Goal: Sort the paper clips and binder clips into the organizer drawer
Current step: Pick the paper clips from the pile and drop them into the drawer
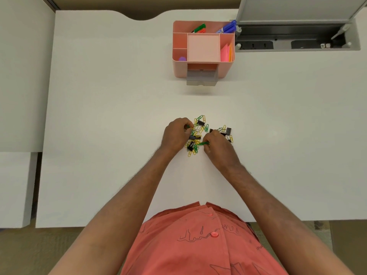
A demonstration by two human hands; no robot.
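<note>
A heap of green and yellow paper clips (200, 129) mixed with black binder clips (201, 122) lies in the middle of the white desk (109, 116). More binder clips (228, 131) lie at the heap's right side. My left hand (175, 136) rests on the heap's left edge and pinches a green paper clip. My right hand (217, 147) covers the lower right of the heap and pinches another green paper clip. Far ahead stands the pink organizer (179, 66), its grey drawer (201, 78) pulled out toward me and looking empty.
The organizer's top compartments hold markers (199, 28), pink and orange sticky notes (226, 53) and a small purple object (182, 59). An open cable tray with power sockets (294, 39) sits at the back right. Another white desk (19, 76) adjoins on the left.
</note>
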